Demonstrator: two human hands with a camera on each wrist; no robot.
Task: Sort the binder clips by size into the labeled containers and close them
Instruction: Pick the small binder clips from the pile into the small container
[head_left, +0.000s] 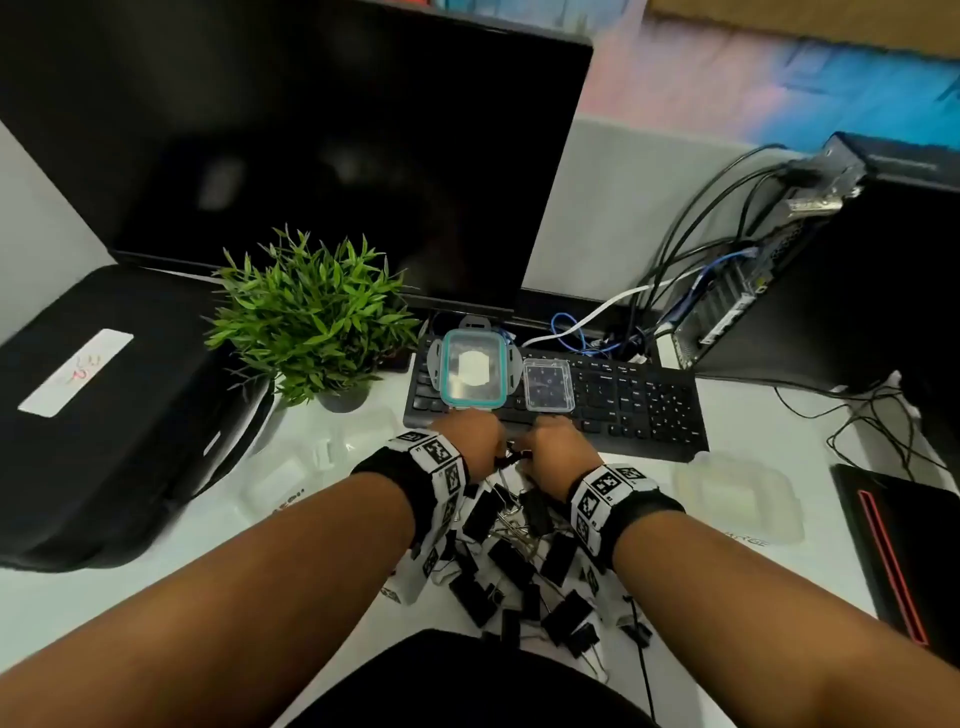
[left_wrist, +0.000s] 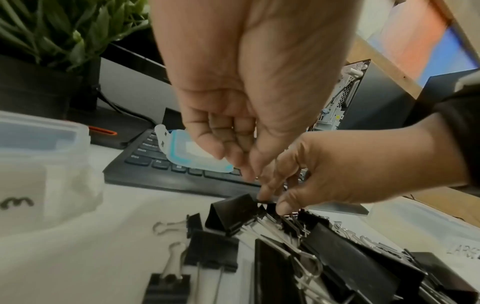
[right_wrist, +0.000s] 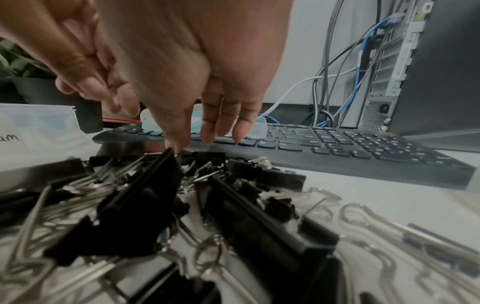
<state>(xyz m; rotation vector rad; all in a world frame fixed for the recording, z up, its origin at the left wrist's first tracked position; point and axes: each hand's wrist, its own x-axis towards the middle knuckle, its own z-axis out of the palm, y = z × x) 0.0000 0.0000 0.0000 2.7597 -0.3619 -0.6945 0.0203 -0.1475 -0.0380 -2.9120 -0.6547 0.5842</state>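
A: Which step are you in now?

B: I think you are at the start of the sorting. The clips (head_left: 511, 556) lie in one mixed pile on the desk (head_left: 753, 441), just in front of the keyboard (head_left: 623, 410), and I see none in the boxes. The medium box (left_wrist: 39, 164) stands at about 9 o'clock from the pile, the large box (head_left: 737, 493) at 3 o'clock, both open. Two lids (head_left: 474, 368) rest on the keyboard at 12 o'clock.

A: How are my hands?

B: Both are at the far edge of the pile, close together, fingers pointing down. Your right hand (left_wrist: 337, 174) pinches something small and dark at the top of the pile with thumb and finger; it seems to be a small clip (left_wrist: 270, 203), but it is partly hidden. Your left hand (left_wrist: 246, 92) has the fingers curled narrow, tips meeting the right hand's. If it holds something, I cannot tell.

A: What does the next move need?

B: Probably you must lift this clip free. The wire handles are tangled, so pull slowly, then judge its size and bring it to the right box.
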